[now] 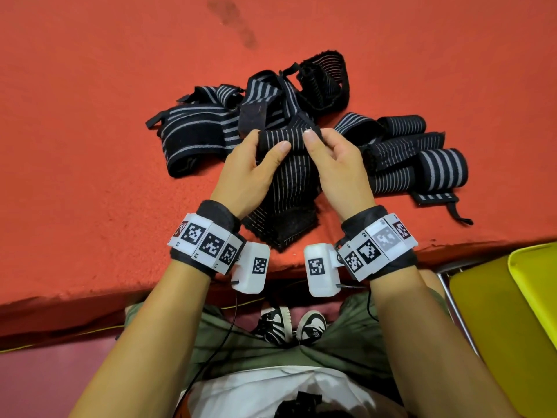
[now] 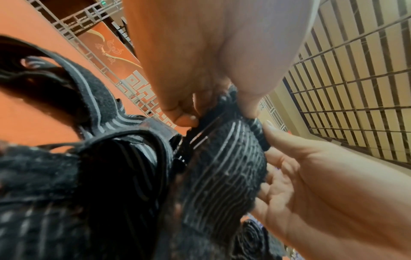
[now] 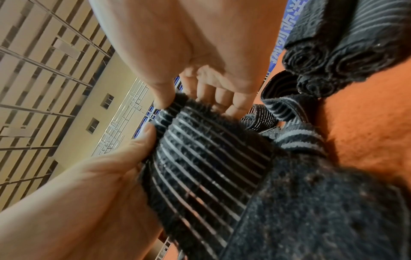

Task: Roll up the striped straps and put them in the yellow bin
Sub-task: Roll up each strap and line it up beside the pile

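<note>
I hold a black strap with thin white stripes (image 1: 286,188) upright over the red table, its top end turned into a small roll. My left hand (image 1: 271,143) pinches the roll's left side and my right hand (image 1: 313,140) pinches its right side. The strap's tail hangs down to the table's front edge. In the left wrist view my left hand (image 2: 218,116) grips the strap (image 2: 222,167) from above. The right wrist view shows my right hand (image 3: 198,105) pinching the strap's (image 3: 211,158) top edge. The yellow bin (image 1: 512,312) stands low at the right, off the table.
A tangle of loose striped straps (image 1: 256,110) lies just behind my hands. Several rolled straps (image 1: 422,158) lie to the right on the red table (image 1: 90,146). The table's front edge runs just below my wrists. A metal chair frame (image 1: 452,297) borders the bin.
</note>
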`<state>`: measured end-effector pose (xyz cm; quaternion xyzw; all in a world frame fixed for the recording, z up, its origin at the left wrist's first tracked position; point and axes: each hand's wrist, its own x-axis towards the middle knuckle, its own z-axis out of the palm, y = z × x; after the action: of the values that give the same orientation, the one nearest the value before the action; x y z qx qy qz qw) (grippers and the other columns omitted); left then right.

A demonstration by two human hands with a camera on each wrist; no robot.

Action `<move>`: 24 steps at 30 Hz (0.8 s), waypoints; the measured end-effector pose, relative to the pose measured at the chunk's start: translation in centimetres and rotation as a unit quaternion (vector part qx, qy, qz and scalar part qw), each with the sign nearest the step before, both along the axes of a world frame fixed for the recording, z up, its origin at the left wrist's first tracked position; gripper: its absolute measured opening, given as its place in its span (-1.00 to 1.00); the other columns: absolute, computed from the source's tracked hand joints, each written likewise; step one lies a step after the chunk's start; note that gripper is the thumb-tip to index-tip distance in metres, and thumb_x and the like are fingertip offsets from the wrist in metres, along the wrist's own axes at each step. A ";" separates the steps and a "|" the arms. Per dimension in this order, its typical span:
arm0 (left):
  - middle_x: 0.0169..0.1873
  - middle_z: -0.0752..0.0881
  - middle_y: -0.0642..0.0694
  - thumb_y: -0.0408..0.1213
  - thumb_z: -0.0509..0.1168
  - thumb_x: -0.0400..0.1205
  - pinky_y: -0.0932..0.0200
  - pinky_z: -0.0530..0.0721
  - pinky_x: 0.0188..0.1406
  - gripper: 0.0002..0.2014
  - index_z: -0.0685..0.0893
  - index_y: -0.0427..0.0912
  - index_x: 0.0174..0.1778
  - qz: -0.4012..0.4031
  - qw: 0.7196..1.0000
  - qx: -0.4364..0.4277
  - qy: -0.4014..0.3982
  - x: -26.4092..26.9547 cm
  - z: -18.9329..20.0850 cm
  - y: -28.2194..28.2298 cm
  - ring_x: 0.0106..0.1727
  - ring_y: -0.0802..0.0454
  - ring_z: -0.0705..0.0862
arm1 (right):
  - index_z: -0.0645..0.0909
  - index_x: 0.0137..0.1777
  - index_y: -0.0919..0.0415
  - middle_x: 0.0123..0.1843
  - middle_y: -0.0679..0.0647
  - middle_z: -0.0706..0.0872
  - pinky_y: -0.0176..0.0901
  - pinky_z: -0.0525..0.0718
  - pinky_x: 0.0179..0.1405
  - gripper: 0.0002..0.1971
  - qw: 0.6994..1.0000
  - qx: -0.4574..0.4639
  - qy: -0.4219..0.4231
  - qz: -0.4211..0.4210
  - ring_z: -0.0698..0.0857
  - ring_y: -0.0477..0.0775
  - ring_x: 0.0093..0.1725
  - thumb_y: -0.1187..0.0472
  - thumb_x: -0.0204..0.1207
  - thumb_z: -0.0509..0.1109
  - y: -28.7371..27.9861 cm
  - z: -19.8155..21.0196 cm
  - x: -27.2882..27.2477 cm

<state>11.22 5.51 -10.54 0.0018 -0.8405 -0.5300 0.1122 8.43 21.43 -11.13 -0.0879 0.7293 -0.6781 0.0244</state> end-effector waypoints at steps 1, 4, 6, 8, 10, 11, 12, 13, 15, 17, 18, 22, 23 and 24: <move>0.04 0.78 -0.14 -0.09 0.29 0.75 -0.04 0.68 0.13 -0.68 0.62 -0.32 0.19 -0.002 1.000 0.003 0.002 0.0 0.0 0.0 0.06 -0.03 0.73 | 0.72 0.13 0.28 -0.06 0.10 0.84 0.06 0.73 0.17 -0.76 1.000 -0.002 0.003 0.004 0.78 -0.06 -0.02 0.11 0.76 0.34 0.0 -0.1 0.0; -0.07 0.71 -0.04 -0.16 0.27 0.72 0.05 0.63 0.09 -0.72 0.55 -0.33 0.18 -0.010 1.000 0.009 0.015 0.0 0.0 -0.1 -0.05 0.08 0.66 | 0.71 0.17 0.23 -0.13 -0.05 0.77 -0.20 0.66 0.06 -0.86 1.000 0.004 0.017 0.010 0.71 -0.22 -0.11 0.19 0.74 0.38 0.0 -0.3 -0.1; -0.14 0.62 0.06 -0.29 0.27 0.72 0.10 0.61 0.03 -0.83 0.52 -0.30 0.14 -0.015 1.000 0.013 0.023 0.0 0.0 -0.1 -0.11 0.20 0.59 | 0.71 0.20 0.23 -0.19 -0.17 0.71 -0.38 0.57 -0.04 -0.86 1.000 0.005 0.019 0.008 0.64 -0.32 -0.21 0.22 0.75 0.38 -0.1 -0.2 0.0; -0.14 0.59 0.11 -0.41 0.27 0.70 0.19 0.57 0.01 -0.88 0.52 -0.24 0.12 -0.020 0.999 0.013 0.036 -0.1 0.0 -0.2 -0.10 0.23 0.57 | 0.74 0.21 0.24 -0.12 -0.15 0.75 -0.37 0.60 -0.01 -0.80 1.000 -0.006 0.014 0.004 0.67 -0.32 -0.14 0.18 0.78 0.33 -0.2 0.0 0.1; -0.11 0.59 0.18 -0.48 0.24 0.68 0.24 0.54 0.05 -0.81 0.54 -0.16 0.16 -0.024 0.999 0.008 0.045 0.0 0.2 0.0 -0.06 0.26 0.57 | 0.76 0.22 0.24 0.02 -0.07 0.81 -0.30 0.66 0.15 -0.76 1.000 -0.011 0.018 -0.004 0.73 -0.24 0.02 0.17 0.80 0.30 -0.3 0.2 0.2; -0.08 0.59 0.19 -0.49 0.22 0.68 0.25 0.54 0.07 -0.77 0.54 -0.15 0.20 -0.030 0.999 0.016 0.041 0.0 0.3 0.1 -0.04 0.27 0.57 | 0.76 0.23 0.24 0.07 -0.04 0.82 -0.25 0.68 0.22 -0.77 1.000 -0.010 0.023 -0.008 0.74 -0.21 0.08 0.18 0.79 0.30 -0.4 0.3 0.2; -0.05 0.60 0.17 -0.49 0.20 0.68 0.25 0.55 0.08 -0.74 0.54 -0.15 0.24 -0.033 0.998 0.034 0.030 0.1 0.4 0.3 -0.02 0.28 0.58 | 0.76 0.24 0.24 0.10 -0.01 0.82 -0.17 0.69 0.25 -0.78 0.999 -0.011 0.027 -0.012 0.75 -0.16 0.10 0.20 0.78 0.31 -0.4 0.3 0.2; -0.04 0.62 0.15 -0.44 0.20 0.69 0.25 0.57 0.07 -0.75 0.54 -0.13 0.26 -0.027 0.997 0.066 0.009 0.2 0.5 0.4 -0.03 0.30 0.60 | 0.75 0.25 0.22 0.08 0.01 0.82 -0.10 0.72 0.22 -0.79 0.999 -0.017 0.027 -0.015 0.75 -0.13 0.08 0.21 0.77 0.33 -0.3 0.3 0.1; -0.05 0.70 0.07 -0.20 0.21 0.68 0.20 0.62 0.08 -0.79 0.59 -0.10 0.20 -0.006 0.989 0.141 -0.044 0.2 0.5 0.7 -0.02 0.26 0.68 | 0.74 0.24 0.14 0.05 0.01 0.79 -0.06 0.72 0.13 -0.82 0.999 -0.034 0.020 -0.014 0.73 -0.11 0.04 0.23 0.74 0.35 -0.2 0.2 0.1; 0.07 0.79 -0.06 0.00 0.20 0.72 0.03 0.65 0.26 -0.65 0.65 -0.20 0.21 -0.002 0.988 0.143 -0.061 0.3 0.5 0.7 0.16 0.11 0.74 | 0.73 0.24 0.05 0.15 0.04 0.79 0.08 0.71 0.31 -0.81 0.999 -0.036 0.027 -0.010 0.74 0.00 0.18 0.24 0.71 0.37 -0.2 0.1 0.2; 0.12 0.80 -0.05 0.02 0.20 0.76 0.03 0.64 0.30 -0.63 0.67 -0.21 0.24 -0.004 0.991 0.121 -0.056 0.3 0.5 0.7 0.21 0.10 0.74 | 0.72 0.24 0.04 0.22 0.08 0.79 0.17 0.67 0.42 -0.80 0.999 -0.037 0.031 -0.008 0.74 0.08 0.27 0.25 0.69 0.38 -0.2 0.0 0.2; 0.03 0.77 -0.06 -0.08 0.20 0.76 0.17 0.65 0.13 -0.68 0.61 -0.30 0.18 0.005 0.998 0.065 -0.019 0.3 0.4 0.5 0.03 0.24 0.69 | 0.68 0.35 0.19 0.29 0.19 0.78 0.15 0.65 0.49 -0.71 0.999 -0.053 -0.004 0.003 0.74 0.11 0.34 0.29 0.64 0.40 -0.3 0.0 0.3; -0.04 0.74 0.00 -0.13 0.21 0.76 0.25 0.63 0.07 -0.74 0.59 -0.28 0.15 0.000 0.999 0.053 -0.009 0.2 0.3 0.4 -0.04 0.30 0.65 | 0.68 0.35 0.18 0.28 0.18 0.79 0.13 0.66 0.48 -0.71 0.998 -0.056 -0.020 0.004 0.76 0.09 0.33 0.24 0.64 0.41 -0.4 0.1 0.3; -0.09 0.69 0.07 -0.20 0.22 0.77 0.34 0.61 0.00 -0.83 0.56 -0.23 0.14 -0.010 0.999 0.039 -0.002 0.3 0.4 0.3 -0.09 0.37 0.62 | 0.69 0.33 0.16 0.26 0.16 0.81 0.13 0.67 0.47 -0.72 0.998 -0.056 -0.036 0.006 0.77 0.07 0.31 0.16 0.65 0.41 -0.4 0.2 0.4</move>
<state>11.47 5.85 -10.18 -0.0015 -0.8194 -0.5635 0.1048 8.79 20.99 -10.93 -0.0690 0.6885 -0.7203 0.0493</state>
